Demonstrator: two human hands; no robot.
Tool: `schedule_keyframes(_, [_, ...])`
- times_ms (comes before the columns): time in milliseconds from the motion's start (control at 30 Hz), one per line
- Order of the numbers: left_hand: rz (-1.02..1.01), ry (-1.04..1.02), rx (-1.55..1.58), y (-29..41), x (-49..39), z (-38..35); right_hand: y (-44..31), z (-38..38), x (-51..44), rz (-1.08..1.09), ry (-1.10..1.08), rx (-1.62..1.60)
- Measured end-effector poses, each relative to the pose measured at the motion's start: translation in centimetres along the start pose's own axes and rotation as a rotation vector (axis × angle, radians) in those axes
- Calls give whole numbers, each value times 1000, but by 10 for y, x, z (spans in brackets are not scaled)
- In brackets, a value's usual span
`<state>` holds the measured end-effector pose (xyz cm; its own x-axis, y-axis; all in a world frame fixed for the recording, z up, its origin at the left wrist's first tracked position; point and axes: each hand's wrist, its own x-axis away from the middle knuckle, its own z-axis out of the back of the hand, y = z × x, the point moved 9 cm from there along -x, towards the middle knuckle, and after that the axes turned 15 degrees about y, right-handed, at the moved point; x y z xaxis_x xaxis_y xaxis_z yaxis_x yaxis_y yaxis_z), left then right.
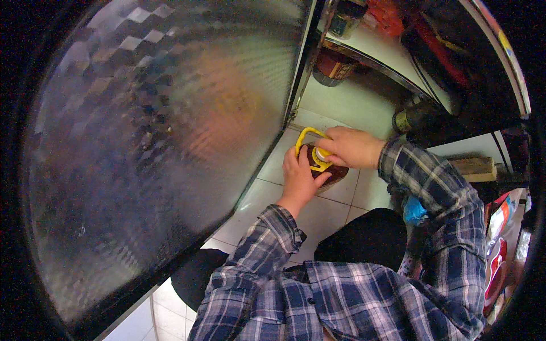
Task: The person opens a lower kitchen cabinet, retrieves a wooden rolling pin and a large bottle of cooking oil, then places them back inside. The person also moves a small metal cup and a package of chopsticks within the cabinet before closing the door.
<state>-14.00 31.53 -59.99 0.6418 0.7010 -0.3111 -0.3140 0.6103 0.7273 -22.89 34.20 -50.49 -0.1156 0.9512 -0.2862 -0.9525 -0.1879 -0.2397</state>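
Observation:
A large plastic bottle with dark contents [337,174] stands on the tiled floor, ringed at its neck by a yellow carrying handle [300,138]. My left hand [299,174] holds the bottle at its neck, the fingers by the handle and the thumb on the bottle's shoulder. From the right, my right hand [347,147] grips the pale, yellow-rimmed cap [320,154] between thumb and fingers. The cap sits at the bottle's mouth; whether it is loose cannot be seen. The bottle's lower part is mostly hidden.
A patterned glass door [192,140] stands open at the left. Shelves at the right hold a glass jar [342,25], a dark jar with a label [335,66], a dark bottle [403,121] and a wooden block [473,168]. A blue plastic bag [413,210] lies beside my knee.

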Motion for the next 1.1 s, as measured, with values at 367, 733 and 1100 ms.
schedule_keyframes(367, [10,3,-12,0,-2,-1,15,-23,6,-433,-156,144])
schedule_keyframes(733, [-18,2,22,1,2,0,22,-27,17,-450,-213,77])
schedule_keyframes(1100, [-21,-28,8,-2,0,-2,9,-25,6,-66,-300,95])
